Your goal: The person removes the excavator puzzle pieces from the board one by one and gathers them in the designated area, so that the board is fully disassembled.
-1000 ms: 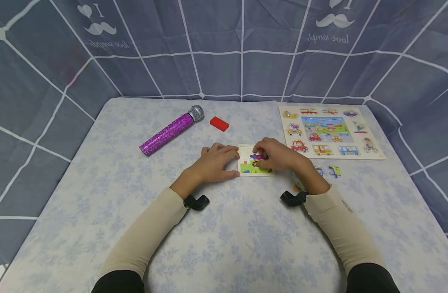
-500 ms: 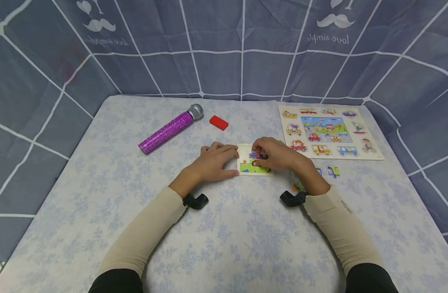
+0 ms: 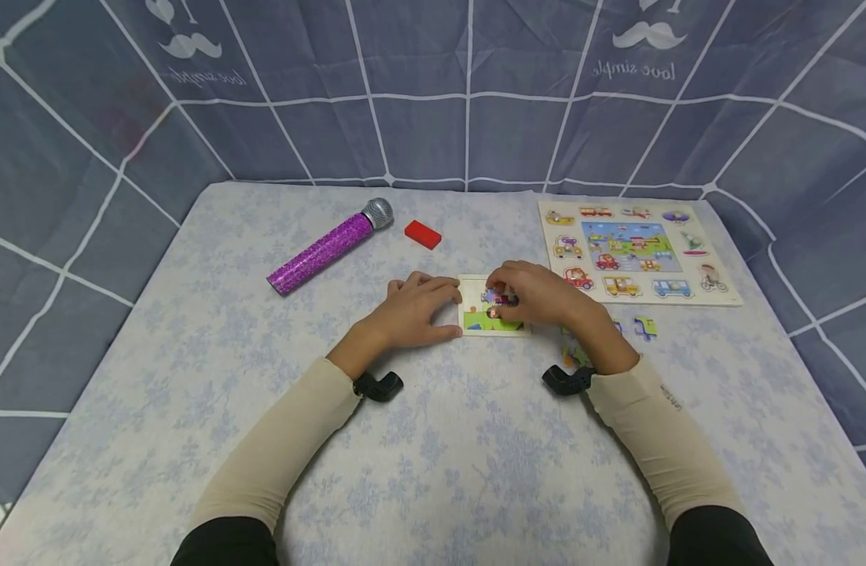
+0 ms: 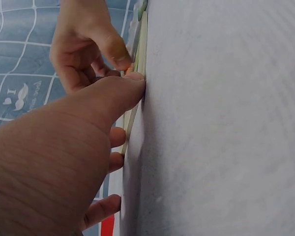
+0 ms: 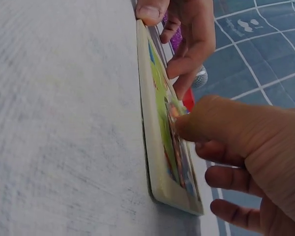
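A small wooden puzzle board (image 3: 473, 281) with a green and white picture lies flat between the two hands. The left hand (image 3: 412, 314) holds its left edge, thumb at the near corner and fingers toward the far one. Over the right part of the board, the right hand (image 3: 539, 295) pinches a dark, colourful puzzle piece (image 3: 500, 300) between thumb and fingers. In the right wrist view the thumb presses this piece (image 5: 173, 129) against the board (image 5: 150, 132); its far side is hidden by the fingers. Loose puzzle pieces (image 3: 645, 328) lie right of the right wrist, partly covered by the forearm.
A larger vehicle picture board (image 3: 709, 295) lies at the back right. A glittery purple microphone (image 3: 323, 253) lies at the back left, with a red block (image 3: 423, 234) beside its head. A tiled-pattern cloth (image 3: 426, 141) hangs behind and along the sides of the table.
Both hands stay in nearly the same place on the board. The right fingers shift only slightly over the piece, and the view has tilted a little.
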{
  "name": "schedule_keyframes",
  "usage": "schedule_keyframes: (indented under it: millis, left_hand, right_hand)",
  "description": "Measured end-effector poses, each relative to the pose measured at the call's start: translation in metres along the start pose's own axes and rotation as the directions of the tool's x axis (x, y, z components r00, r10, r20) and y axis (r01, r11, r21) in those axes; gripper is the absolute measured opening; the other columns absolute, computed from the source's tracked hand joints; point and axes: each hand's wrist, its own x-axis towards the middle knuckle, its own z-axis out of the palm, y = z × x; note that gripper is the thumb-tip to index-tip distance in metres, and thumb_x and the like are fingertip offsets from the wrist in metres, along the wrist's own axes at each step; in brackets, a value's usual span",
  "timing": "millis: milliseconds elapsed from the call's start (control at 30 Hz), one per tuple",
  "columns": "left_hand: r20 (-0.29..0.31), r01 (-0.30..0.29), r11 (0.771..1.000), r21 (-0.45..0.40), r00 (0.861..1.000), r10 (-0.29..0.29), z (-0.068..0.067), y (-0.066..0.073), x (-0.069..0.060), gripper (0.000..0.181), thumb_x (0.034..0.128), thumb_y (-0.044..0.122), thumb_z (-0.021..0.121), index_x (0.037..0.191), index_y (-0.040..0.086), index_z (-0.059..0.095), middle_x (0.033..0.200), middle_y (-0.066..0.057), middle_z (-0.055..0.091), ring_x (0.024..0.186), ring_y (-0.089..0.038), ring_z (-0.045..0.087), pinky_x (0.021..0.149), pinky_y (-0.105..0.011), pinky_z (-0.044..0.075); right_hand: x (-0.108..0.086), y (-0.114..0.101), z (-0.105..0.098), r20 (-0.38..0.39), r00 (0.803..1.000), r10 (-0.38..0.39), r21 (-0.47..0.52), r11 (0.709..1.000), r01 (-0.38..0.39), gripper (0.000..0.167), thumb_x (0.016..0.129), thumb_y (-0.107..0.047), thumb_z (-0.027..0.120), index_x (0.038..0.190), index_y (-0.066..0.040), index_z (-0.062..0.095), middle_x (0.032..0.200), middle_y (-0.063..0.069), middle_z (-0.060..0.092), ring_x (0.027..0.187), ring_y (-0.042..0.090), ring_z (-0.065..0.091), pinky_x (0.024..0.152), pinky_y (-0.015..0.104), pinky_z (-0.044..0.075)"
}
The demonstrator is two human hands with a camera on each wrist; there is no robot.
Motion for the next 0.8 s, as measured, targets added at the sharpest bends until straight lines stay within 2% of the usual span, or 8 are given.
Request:
schedule_keyframes:
  millis: [200, 367, 500, 533, 700, 800]
  left_hand:
    - [0.003, 0.002, 1.000, 0.003, 1.000, -0.002, 0.000, 0.001, 0.000, 0.051, 0.0940, 0.054, 0.066, 0.134, 0.025, 0.058, 0.158, 0.003, 0.040, 0.135, -0.027, 0.037, 0.093, -0.057, 0.030]
    - [-0.005, 0.007, 1.000, -0.001, 1.000, -0.007, 0.000, 0.001, 0.000, 0.051, 0.0936, 0.053, 0.067, 0.134, 0.024, 0.058, 0.158, 0.002, 0.040, 0.135, -0.028, 0.036, 0.095, -0.058, 0.030]
    - [-0.004, 0.011, 1.000, -0.003, 1.000, -0.011, 0.001, 0.001, 0.000, 0.051, 0.0933, 0.053, 0.067, 0.134, 0.024, 0.058, 0.158, 0.002, 0.040, 0.135, -0.028, 0.037, 0.094, -0.057, 0.029]
    - [-0.003, 0.012, 1.000, -0.001, 1.000, -0.012, 0.001, 0.001, 0.000, 0.051, 0.0932, 0.053, 0.067, 0.134, 0.024, 0.058, 0.158, 0.002, 0.040, 0.135, -0.028, 0.037, 0.094, -0.057, 0.029]
    - [-0.002, 0.013, 1.000, 0.004, 1.000, -0.013, 0.002, 0.000, 0.000, 0.051, 0.0932, 0.054, 0.067, 0.134, 0.025, 0.058, 0.158, 0.003, 0.040, 0.135, -0.028, 0.036, 0.094, -0.056, 0.029]
    - [-0.001, 0.014, 1.000, -0.006, 1.000, -0.014, 0.001, 0.000, 0.000, 0.049, 0.0932, 0.053, 0.067, 0.132, 0.025, 0.058, 0.158, 0.003, 0.040, 0.135, -0.029, 0.036, 0.095, -0.057, 0.028]
  right_hand:
    - [-0.007, -0.001, -0.014, -0.062, 0.998, 0.027, 0.038, 0.999, -0.025, 0.038, 0.088, -0.019, 0.077, 0.121, -0.004, 0.065, 0.106, 0.006, 0.063, 0.088, 0.023, 0.055, 0.078, 0.041, 0.046]
    - [-0.028, 0.003, -0.034, -0.154, 0.988, 0.004, 0.077, 0.997, 0.008, 0.027, 0.087, -0.011, 0.078, 0.111, -0.006, 0.067, 0.106, 0.005, 0.064, 0.091, 0.026, 0.056, 0.079, 0.044, 0.046]
    - [-0.061, 0.016, -0.043, -0.204, 0.979, -0.013, 0.064, 0.998, 0.027, 0.022, 0.086, -0.005, 0.078, 0.106, -0.008, 0.068, 0.104, 0.005, 0.065, 0.090, 0.026, 0.057, 0.076, 0.046, 0.046]
    - [-0.071, 0.020, -0.044, -0.208, 0.978, -0.001, 0.061, 0.998, 0.014, 0.022, 0.086, -0.005, 0.078, 0.105, -0.008, 0.068, 0.103, 0.004, 0.064, 0.089, 0.025, 0.057, 0.079, 0.047, 0.046]
    - [-0.123, 0.037, -0.037, -0.212, 0.975, 0.065, 0.031, 0.998, -0.060, 0.025, 0.082, -0.001, 0.081, 0.101, -0.010, 0.068, 0.100, 0.000, 0.064, 0.085, 0.019, 0.059, 0.073, 0.043, 0.050]
    - [-0.147, 0.042, -0.030, -0.202, 0.976, 0.079, 0.020, 0.997, -0.077, 0.027, 0.079, 0.002, 0.082, 0.098, -0.011, 0.069, 0.097, -0.003, 0.064, 0.084, 0.017, 0.061, 0.070, 0.039, 0.052]
